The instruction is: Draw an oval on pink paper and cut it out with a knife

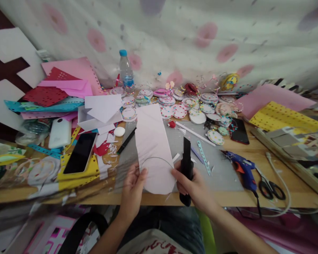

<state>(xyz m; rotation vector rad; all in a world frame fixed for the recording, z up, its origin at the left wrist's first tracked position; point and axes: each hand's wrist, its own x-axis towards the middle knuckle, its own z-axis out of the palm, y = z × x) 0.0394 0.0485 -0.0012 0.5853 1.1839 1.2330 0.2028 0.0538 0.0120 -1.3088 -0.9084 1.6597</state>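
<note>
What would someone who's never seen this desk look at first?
Probably the middle: the left hand and right hand hold a pale round paper shape at the near end of a long sheet, and the right also grips a black cutter. Behind the sheet crowd small discs with colourful dots. Over on the right, a bright blue glue gun lies beside scissors.
</note>
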